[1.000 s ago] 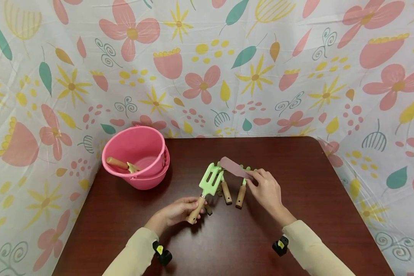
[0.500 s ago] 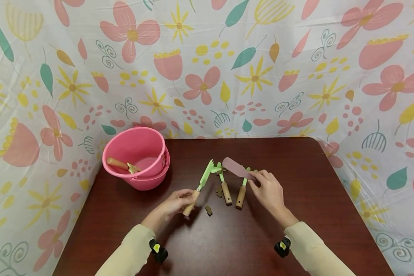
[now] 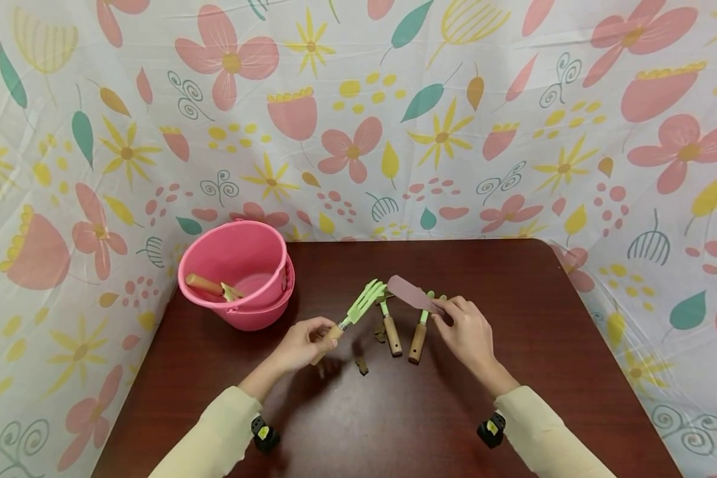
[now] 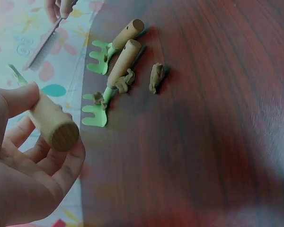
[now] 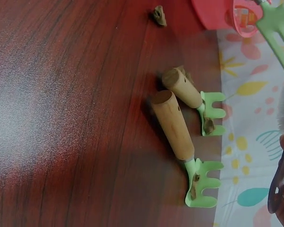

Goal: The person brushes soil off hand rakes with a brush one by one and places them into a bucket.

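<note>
My left hand [image 3: 301, 344] grips the wooden handle of a light green garden fork [image 3: 363, 302], its tines raised toward the back. In my right hand [image 3: 467, 328] is a mauve brush [image 3: 413, 294]; the left wrist view shows its pale bristles [image 4: 49, 49] facing down. The brush head is close to the fork's tines; whether they touch I cannot tell. Beneath them, two small green hand rakes [image 5: 173, 125] [image 5: 182, 90] with wooden handles lie on the table. Brown clumps stick to their heads, and a loose brown clump [image 4: 156, 78] lies nearer me.
Two pink buckets [image 3: 251, 317], one set in the other, stand at the back left of the dark red-brown table [image 3: 406, 425]. A wooden-handled tool [image 3: 203, 284] leans inside the upper one. Flowered cloth [image 3: 358, 133] hangs behind the table and along its sides.
The fork has turned in my left hand, from broad face showing to edge-on and then partly back. My left hand has shifted up and left, uncovering the loose clump. The brush has barely moved.
</note>
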`<state>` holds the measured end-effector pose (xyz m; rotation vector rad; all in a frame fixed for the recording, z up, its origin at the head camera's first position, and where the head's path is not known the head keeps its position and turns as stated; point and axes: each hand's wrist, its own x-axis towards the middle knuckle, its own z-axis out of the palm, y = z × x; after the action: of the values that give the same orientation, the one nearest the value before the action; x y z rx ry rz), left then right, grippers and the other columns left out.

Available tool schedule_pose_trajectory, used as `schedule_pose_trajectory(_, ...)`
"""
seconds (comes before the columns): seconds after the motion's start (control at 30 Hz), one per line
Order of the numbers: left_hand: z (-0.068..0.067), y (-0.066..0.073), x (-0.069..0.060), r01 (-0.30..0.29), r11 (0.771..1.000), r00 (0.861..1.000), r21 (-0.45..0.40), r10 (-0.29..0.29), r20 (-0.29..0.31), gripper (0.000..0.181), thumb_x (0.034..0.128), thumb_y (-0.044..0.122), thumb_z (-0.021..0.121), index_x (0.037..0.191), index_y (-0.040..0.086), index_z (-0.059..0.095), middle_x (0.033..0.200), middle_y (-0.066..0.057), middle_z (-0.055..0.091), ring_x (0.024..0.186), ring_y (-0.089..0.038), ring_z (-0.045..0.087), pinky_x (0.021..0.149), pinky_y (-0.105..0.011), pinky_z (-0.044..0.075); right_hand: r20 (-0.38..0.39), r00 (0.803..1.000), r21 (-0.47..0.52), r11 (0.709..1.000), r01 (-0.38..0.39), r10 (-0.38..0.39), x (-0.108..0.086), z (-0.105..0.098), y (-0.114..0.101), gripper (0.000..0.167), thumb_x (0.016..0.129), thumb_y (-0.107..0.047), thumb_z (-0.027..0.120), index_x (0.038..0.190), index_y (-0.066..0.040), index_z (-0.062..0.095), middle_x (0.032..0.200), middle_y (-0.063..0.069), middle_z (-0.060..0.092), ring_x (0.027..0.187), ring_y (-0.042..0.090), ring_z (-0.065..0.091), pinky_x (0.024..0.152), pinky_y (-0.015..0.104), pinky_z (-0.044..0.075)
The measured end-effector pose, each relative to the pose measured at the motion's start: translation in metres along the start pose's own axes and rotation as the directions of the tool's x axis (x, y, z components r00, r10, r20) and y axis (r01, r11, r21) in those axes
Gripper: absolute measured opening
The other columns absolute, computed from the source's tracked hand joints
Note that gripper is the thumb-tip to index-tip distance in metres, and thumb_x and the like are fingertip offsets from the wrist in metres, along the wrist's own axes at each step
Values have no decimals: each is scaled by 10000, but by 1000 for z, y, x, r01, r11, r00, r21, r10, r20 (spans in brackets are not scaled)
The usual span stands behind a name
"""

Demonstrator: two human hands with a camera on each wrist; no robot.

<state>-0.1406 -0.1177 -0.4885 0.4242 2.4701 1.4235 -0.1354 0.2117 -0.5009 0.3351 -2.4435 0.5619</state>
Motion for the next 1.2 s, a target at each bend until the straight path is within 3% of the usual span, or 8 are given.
schedule_pose_trajectory(0.2, -7, 10, -3, -75, 987, 997, 140, 78, -12, 168, 811, 155, 689, 964, 216, 656, 822, 36, 636, 708, -165, 604, 601, -246, 475, 4, 1000, -13, 1000, 4, -4, -1, 0, 2, 285, 728, -150, 750, 1010, -129, 715, 813, 13, 615, 635, 155, 492, 503, 319, 411)
schedule_pose_trajectory(0.3, -12, 15, -5, -100, 962, 994, 254, 109, -23, 161, 806, 181, 695, 945, 250, 649, 783, 81, 605, 664, -116, 572, 563, -235, 444, 6, 1000, -15, 1000, 7, -7, -1, 0, 3, 287, 726, -149, 751, 1011, -131, 715, 815, 15, 617, 633, 156, 494, 506, 319, 408)
schedule_pose_trajectory(0.43, -21, 23, -7, -115, 903, 988, 415, 145, -43, 166, 792, 232, 706, 937, 285, 644, 755, 129, 552, 654, -59, 526, 560, -236, 408, 14, 1000, -20, 1000, 7, -7, -2, 0, 4, 290, 719, -149, 757, 1005, -133, 716, 816, 14, 619, 636, 157, 501, 507, 317, 406)
schedule_pose_trajectory(0.63, -36, 34, -12, -151, 815, 979, 559, 203, -31, 209, 766, 224, 723, 956, 271, 649, 784, 112, 535, 672, -81, 503, 566, -270, 398, 60, 998, -31, 999, -5, 7, -5, -1, 3, 269, 728, -157, 756, 993, -145, 715, 819, 11, 617, 636, 146, 500, 504, 296, 402)
schedule_pose_trajectory(0.73, -44, 36, -15, -182, 759, 970, 625, 241, -11, 229, 756, 222, 734, 963, 265, 647, 792, 99, 536, 665, -82, 487, 561, -277, 402, 77, 997, -36, 999, -6, 9, -6, -2, 3, 262, 728, -152, 753, 987, -152, 716, 819, 12, 617, 635, 147, 498, 506, 292, 400)
schedule_pose_trajectory(1.03, -62, 43, -17, -266, 623, 936, 736, 350, 43, 292, 726, 215, 763, 990, 248, 643, 798, 72, 537, 678, -89, 515, 558, -287, 433, 98, 995, -50, 999, -5, 10, -7, -3, 5, 255, 735, -164, 749, 987, -158, 714, 823, 8, 616, 637, 142, 497, 509, 291, 402)
schedule_pose_trajectory(1.2, -72, 45, -18, -303, 551, 908, 778, 416, 59, 308, 717, 215, 768, 995, 246, 640, 810, 49, 547, 695, -116, 547, 550, -297, 443, 102, 995, -53, 999, 4, 2, -7, -3, 5, 259, 734, -169, 750, 990, -165, 713, 822, -2, 614, 636, 139, 496, 505, 288, 398)
